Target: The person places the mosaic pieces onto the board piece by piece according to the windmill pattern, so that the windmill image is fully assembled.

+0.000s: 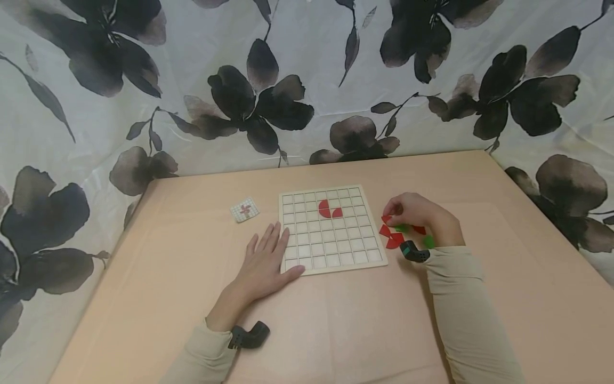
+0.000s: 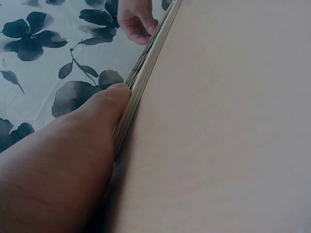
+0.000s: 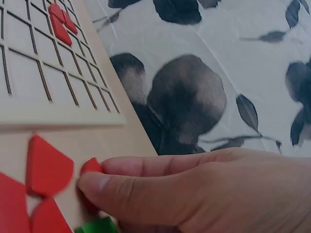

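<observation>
My right hand [image 1: 412, 209], just right of the grid board [image 1: 345, 244], pinches a red quarter-round piece [image 3: 91, 167] between thumb and fingertips. Loose red pieces [image 1: 394, 241] lie under and beside this hand, along with green pieces [image 1: 428, 242], partly covered by it. Palm down with fingers spread, my left hand [image 1: 264, 266] rests at the board's left side. Its thumb [image 2: 116, 94] lies against the front edge near the corner. Three red quarter-rounds [image 1: 324, 209] sit in neighbouring cells in the board's upper middle.
A small card [image 1: 245, 210] with a red pattern printed on a grid lies left of the board. Behind the light wooden-coloured table [image 1: 326, 325] hangs a white cloth [image 1: 336, 101] with dark flowers. Each wrist bears a black camera [image 1: 250, 336].
</observation>
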A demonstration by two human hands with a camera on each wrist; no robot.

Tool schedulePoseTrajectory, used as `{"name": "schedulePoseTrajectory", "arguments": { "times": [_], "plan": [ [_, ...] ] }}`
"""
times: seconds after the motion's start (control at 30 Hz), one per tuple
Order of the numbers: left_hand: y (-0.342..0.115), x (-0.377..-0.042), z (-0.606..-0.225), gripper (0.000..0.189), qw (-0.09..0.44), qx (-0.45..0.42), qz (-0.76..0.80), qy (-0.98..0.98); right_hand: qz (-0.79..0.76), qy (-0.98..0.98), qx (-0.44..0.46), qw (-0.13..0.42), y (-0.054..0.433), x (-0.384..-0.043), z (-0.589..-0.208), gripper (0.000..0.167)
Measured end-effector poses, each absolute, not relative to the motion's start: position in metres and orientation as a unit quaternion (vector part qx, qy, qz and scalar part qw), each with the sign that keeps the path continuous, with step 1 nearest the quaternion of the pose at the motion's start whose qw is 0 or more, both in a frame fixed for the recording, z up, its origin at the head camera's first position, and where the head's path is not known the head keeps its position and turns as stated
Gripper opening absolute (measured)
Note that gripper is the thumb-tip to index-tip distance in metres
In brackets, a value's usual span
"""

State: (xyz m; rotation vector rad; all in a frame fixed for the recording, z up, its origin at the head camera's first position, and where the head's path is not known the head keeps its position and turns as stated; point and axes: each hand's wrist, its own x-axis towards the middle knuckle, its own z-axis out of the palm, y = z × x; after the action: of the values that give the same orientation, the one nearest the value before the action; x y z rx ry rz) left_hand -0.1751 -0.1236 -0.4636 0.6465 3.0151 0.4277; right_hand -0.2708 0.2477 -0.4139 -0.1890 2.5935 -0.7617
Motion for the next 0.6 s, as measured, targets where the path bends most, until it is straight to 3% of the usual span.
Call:
{"name": "schedulePoseTrajectory", "arguments": {
  "times": [0.23, 0.6],
  "plan": [
    [-0.123, -0.175, -0.464, 0.093, 0.013, 0.207, 0.133, 0.969, -0.264, 0.945, -0.079, 0.177, 0.235, -0.275, -0.418, 0.022],
    [-0.124, -0.176, -0.465, 0.094, 0.015, 0.205, 0.135, 0.969, -0.290, 0.945, -0.054, 0.142, 0.227, -0.280, -0.429, 0.030]
  ]
}}
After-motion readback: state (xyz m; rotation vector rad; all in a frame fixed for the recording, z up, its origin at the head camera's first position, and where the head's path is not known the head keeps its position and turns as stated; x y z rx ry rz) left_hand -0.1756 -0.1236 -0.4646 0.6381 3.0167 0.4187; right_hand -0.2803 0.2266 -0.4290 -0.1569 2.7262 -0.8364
